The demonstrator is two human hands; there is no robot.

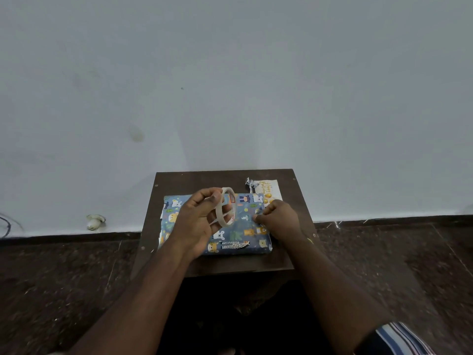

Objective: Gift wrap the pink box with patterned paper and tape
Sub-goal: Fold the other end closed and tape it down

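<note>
I am at the taping step: the box (217, 224) lies flat in the middle of the tabletop (294, 254), already covered in the blue animal-print paper (245, 228), so no pink shows. My left hand (197, 224) grips the tape roll (226, 210), held upright on edge just above the box, fingers curled round its rim at about 9 o'clock of the ring. My right hand (277, 217) sits at 3 o'clock of the roll, fingers curled and pinching something at the paper; I think it is the free end of the tape drawn out from the roll, though the strip is too thin and blurred to be sure. Next I judge I must pull a short length clear, lay it across the seam, press it down and tear it off, keeping the paper taut so the fold does not spring open. At 1 o'clock of the box, touching its far edge, lies a cream card (268, 190) with gold print and a crumpled scrap (250, 184) beside it; neither blocks the seam. My own left hand hides the near-left part of the box, so I cannot see how that end is folded.
</note>
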